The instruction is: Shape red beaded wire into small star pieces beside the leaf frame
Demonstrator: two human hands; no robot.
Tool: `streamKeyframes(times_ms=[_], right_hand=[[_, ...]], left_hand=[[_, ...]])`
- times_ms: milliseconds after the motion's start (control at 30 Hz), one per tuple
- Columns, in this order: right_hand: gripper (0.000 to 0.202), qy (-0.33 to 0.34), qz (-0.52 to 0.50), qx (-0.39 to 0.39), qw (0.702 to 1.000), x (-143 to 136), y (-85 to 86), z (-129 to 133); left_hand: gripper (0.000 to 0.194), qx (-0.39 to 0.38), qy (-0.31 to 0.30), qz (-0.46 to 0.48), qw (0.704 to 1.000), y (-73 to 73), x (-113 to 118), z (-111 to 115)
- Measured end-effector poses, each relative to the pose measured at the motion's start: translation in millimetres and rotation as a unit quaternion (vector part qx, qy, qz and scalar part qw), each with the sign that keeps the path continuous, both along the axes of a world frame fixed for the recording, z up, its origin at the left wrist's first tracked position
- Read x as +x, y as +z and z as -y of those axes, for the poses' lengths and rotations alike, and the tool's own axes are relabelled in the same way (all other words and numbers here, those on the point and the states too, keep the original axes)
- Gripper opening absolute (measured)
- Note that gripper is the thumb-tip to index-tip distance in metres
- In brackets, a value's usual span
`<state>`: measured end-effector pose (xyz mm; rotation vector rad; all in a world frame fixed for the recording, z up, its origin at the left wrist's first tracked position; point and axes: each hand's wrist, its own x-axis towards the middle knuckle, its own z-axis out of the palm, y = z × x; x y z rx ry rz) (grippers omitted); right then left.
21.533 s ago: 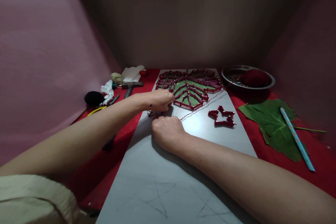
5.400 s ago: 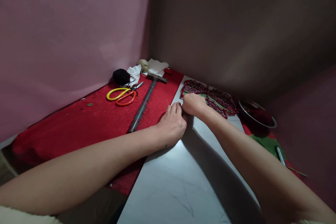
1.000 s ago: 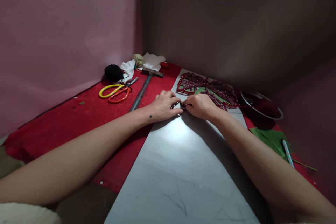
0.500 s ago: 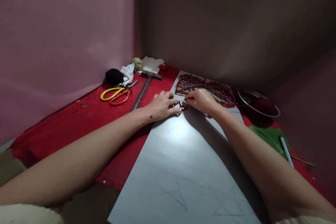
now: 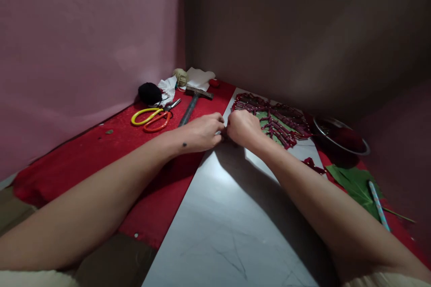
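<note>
My left hand and my right hand nearly meet over the left edge of the pale grey board. Both have their fingers curled closed, and what lies between the fingertips is hidden. Just beyond my right hand, dark red thread is wound on rows of nails in a leaf-like pattern. Green shows beneath the winding. A smaller thread-wrapped patch sits at the board's right edge, beside my right forearm.
On the red cloth at left lie a hammer, scissors, a black yarn ball and a cream yarn ball. A metal bowl, a green leaf and a pen are at right. Walls stand close behind.
My left hand has gone from fingers spread on the board to curled closed. My right hand has moved left and closer to it, uncovering more of the thread pattern. The view has shifted slightly.
</note>
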<state>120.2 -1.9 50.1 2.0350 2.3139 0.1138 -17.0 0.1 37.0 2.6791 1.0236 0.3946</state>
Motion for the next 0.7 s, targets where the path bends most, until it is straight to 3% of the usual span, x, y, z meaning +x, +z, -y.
streamKeyframes(times_ms=[133, 367, 500, 600, 700], right_hand=[[0.025, 0.017, 0.016, 0.072, 0.997, 4.5, -13.6, 17.4], [0.027, 0.052, -0.002, 0.117, 0.992, 16.7, -28.5, 29.5], [0.029, -0.005, -0.05, 0.15, 0.987, 23.3, -33.3, 32.9], [0.029, -0.023, -0.074, 0.133, 0.988, 27.5, -31.0, 30.2], [0.029, 0.022, -0.061, 0.094, 0.993, 31.6, -24.8, 26.8]], left_hand=[[0.034, -0.003, 0.068, 0.043, 0.997, 15.0, -12.9, -2.1], [0.032, 0.034, 0.062, -0.04, 0.997, -6.7, -7.2, -10.1], [0.036, 0.03, 0.081, -0.037, 0.996, -8.1, -7.3, -9.9], [0.039, 0.019, 0.087, -0.014, 0.996, -7.0, -6.5, -9.3], [0.04, 0.006, 0.056, 0.003, 0.998, -10.4, -4.2, -9.7]])
